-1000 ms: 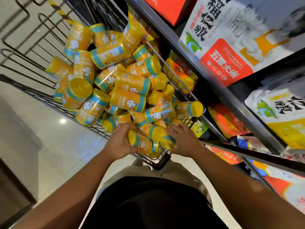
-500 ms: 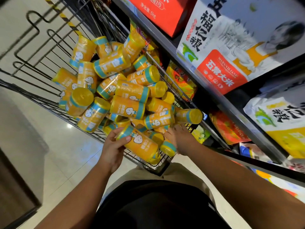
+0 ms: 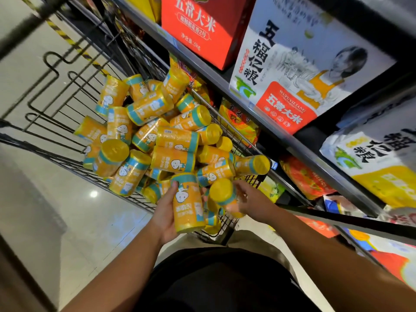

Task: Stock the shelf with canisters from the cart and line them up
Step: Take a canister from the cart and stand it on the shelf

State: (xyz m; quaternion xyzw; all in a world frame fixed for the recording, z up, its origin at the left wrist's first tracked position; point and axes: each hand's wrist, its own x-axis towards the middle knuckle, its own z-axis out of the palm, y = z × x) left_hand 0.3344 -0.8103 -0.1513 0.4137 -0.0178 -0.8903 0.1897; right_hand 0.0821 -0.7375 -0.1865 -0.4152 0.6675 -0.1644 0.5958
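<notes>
Over the near corner of the black wire shopping cart, the left hand holds a yellow plastic canister with teal bands and a cartoon label. The thumb presses on its far teal band and the fingers curl behind it. Its long axis runs away from the person, with the near end above the cart's rim.

Just right of it, over the same corner, the right hand grips a second yellow canister. Its lid is turned up towards the camera, and blur hides how the fingers lie.

Farther in, the heap of matching canisters lies every way in the cart. The grey metal shelf runs along the cart's right side, so the right hand is nearer to it. I judge that both canisters must travel rightwards and be stood upright. No free slot shows.
</notes>
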